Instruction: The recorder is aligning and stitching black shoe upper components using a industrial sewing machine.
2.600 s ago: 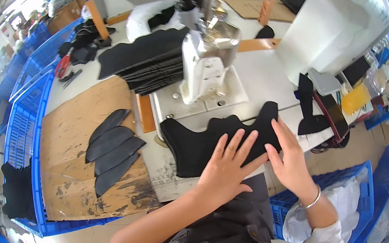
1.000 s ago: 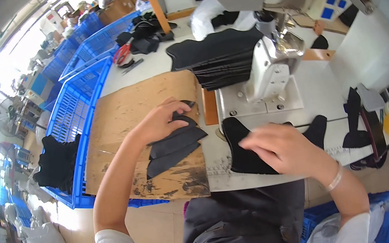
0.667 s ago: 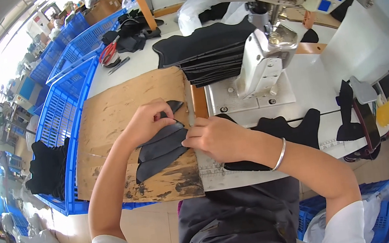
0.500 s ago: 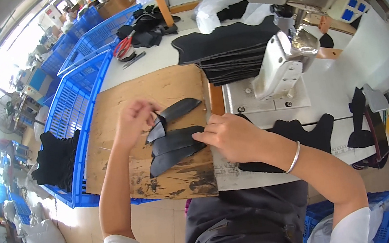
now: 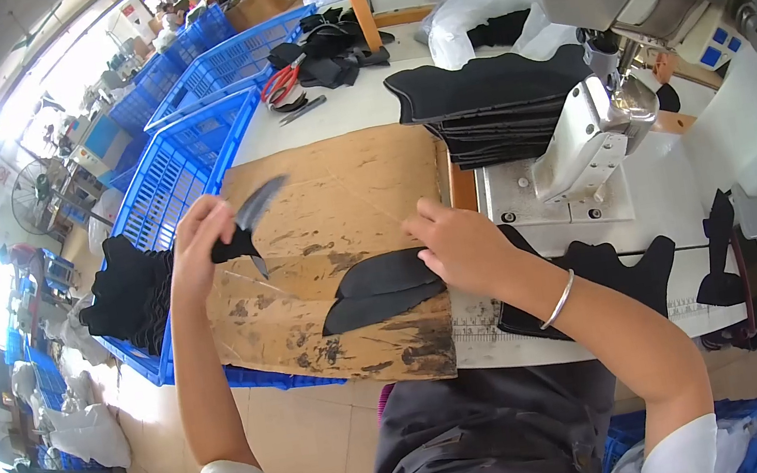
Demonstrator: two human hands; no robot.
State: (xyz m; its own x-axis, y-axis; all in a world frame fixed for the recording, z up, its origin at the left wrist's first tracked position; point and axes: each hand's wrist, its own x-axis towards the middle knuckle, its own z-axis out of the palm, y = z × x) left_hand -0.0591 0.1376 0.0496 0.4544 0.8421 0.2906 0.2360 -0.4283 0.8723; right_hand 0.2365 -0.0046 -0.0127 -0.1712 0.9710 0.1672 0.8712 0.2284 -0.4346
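My left hand (image 5: pixel 205 231) is closed on a black fabric piece (image 5: pixel 246 234), held over the left part of a stained cardboard sheet (image 5: pixel 339 169). The piece is blurred by motion, with a pointed greyish flap sticking up. Two black curved pieces (image 5: pixel 382 290) lie side by side at the sheet's right edge. Beside their right end my right hand (image 5: pixel 458 244) hovers with curled fingers, thumb and fingertip near each other. Whether it pinches anything, I cannot make out.
A sewing machine (image 5: pixel 594 136) stands at the right, beside a stack of black cut pieces (image 5: pixel 495 101). More black pieces (image 5: pixel 614 275) lie near the front edge. Blue crates (image 5: pixel 190 157) line the left, one holding black pieces (image 5: pixel 128 293). Red-handled scissors (image 5: pixel 285 82) lie behind.
My left hand has moved left, carrying the black piece away from the two lying pieces. My right hand stays near their right end. The whole view has shifted slightly.
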